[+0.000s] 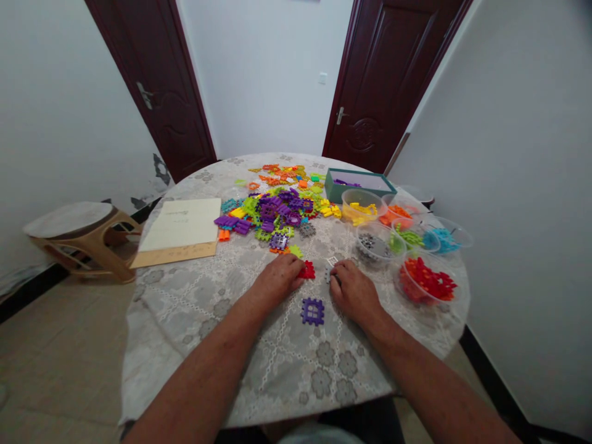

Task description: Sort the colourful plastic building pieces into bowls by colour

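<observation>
My left hand is closed at the near side of the pile, its fingertips on a red notched plastic building piece. To the right, my right hand has its fingers curled in around a grey building piece, mostly covered by the fingers. A small white window-like piece lies just beyond those fingertips. Between my forearms, a purple square piece with a window frame rests flat on the tablecloth. Lime green piece and another purple window piece lie past my left hand.
A mixed heap of building pieces spreads over the table's middle. Several clear bowls stand at right, one with red pieces, one with grey. Behind them is a green box. Paper sheets lie at left.
</observation>
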`<state>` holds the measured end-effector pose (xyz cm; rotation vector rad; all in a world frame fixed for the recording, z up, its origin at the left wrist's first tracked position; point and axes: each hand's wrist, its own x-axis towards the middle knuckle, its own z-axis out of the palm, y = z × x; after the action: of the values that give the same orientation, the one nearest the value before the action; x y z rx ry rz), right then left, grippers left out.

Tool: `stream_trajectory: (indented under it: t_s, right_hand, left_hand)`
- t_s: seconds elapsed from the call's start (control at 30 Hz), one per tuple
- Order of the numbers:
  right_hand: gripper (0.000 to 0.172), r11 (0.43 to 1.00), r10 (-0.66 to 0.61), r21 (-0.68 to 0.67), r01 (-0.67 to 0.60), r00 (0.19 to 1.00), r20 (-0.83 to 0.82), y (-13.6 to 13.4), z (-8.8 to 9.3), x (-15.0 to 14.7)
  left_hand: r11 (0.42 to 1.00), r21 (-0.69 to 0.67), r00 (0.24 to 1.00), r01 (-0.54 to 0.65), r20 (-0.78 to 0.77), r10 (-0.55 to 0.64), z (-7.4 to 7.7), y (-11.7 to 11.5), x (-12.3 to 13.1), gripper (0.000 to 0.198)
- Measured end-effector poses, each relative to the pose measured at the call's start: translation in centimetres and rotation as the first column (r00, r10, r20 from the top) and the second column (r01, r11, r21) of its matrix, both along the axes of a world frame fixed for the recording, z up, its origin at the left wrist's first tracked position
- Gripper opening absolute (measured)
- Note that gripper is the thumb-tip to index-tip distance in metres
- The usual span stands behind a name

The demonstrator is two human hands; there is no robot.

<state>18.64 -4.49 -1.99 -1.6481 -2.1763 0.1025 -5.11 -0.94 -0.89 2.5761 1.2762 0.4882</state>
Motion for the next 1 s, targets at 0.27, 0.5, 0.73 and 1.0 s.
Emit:
stream_trajectory:
  t_s: [0.27,0.5,0.73,1.0]
  right_hand:
    - [0.019,0.986,0.131,0.114,-0.119,0.985,-0.109,0.0,-0.1,-0.2]
    - [0.029,0.991,0.130,0.037,-0.128,0.879,-0.458,-0.1,0.2,-0.3]
    - [0.038,0.854,-0.147,-0.342,-0.393,0.448,-0.882,0.2,1.2,-1.1]
    - [0.025,0.912,-0.082,-0.258,-0.318,0.474,-0.877,0.6,1.4,-1.0]
  left_hand:
    - [0.996,-0.087,0.981,-0.030,0.186,0.046,-0.1,-0.4,0.1,0.026]
    - [0.999,0.032,0.925,0.021,0.379,-0.032,0.8,-0.9,0.0,0.035]
    - [0.990,0.075,0.896,0.118,0.421,-0.138,1.9,-2.3,1.1,0.052]
    - [0.984,0.159,0.907,-0.078,0.420,0.004,1.4,-1.1,0.0,0.046]
